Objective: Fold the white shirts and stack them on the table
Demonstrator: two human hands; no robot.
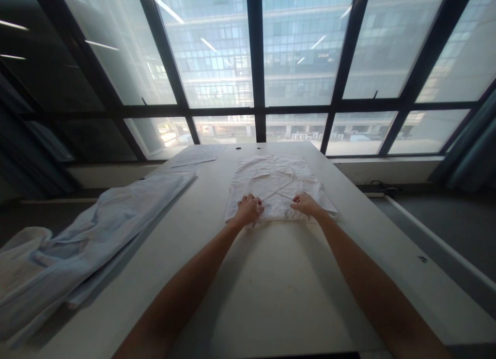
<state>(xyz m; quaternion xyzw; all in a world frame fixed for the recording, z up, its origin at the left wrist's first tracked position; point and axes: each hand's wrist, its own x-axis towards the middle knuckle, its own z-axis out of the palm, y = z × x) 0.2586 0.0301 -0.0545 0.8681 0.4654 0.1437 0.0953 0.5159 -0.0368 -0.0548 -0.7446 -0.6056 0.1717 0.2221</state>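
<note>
A piece of white cloth point(267, 181), perhaps a folded garment, lies wrinkled and spread on the white table, its near edge toward me. Thin white cords point(279, 189) run across its middle in slanting lines. At the cloth's near left part, my left hand point(249, 210) is closed, with one cord leading into its fingers. My right hand point(306, 203) pinches a cord end over the near right part. Both hands rest low over the fabric; the fingertips are too small to show the grip exactly.
A heap of pale garments point(116, 219) covers the table's left side and hangs over its edge. Behind it lie white sheets point(197, 156). The white table point(271, 286) reaches toward large dark-framed windows point(258, 64). A white rail point(437, 240) runs along the right.
</note>
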